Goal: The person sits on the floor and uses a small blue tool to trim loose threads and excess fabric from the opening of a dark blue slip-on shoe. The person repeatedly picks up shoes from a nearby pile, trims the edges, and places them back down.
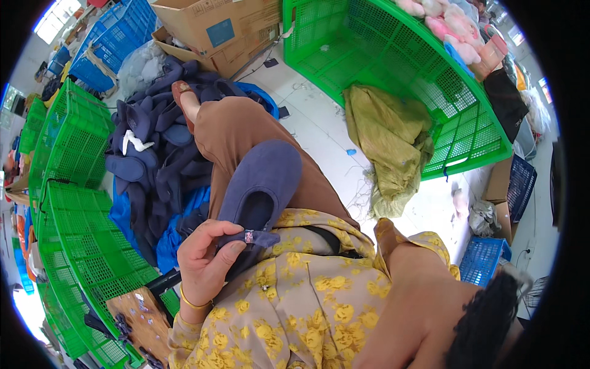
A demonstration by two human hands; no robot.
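A navy fabric slipper (270,166) lies on my brown-trousered thigh, toe pointing away from me and its opening facing up. At its heel end my left hand (209,249) is closed, pinching a narrow navy strap between thumb and fingers. The strap carries a small patterned tag (249,236). Whether the strap is joined to the slipper cannot be made out. My right hand does not show.
Navy slippers (144,163) lie heaped on blue sheeting (169,246) at left. Green mesh crates (92,252) stand beside them, with a wooden board (144,317) nearby. An olive sack (393,135) hangs from a large green crate (442,80). Cardboard boxes (215,31) stand at the back.
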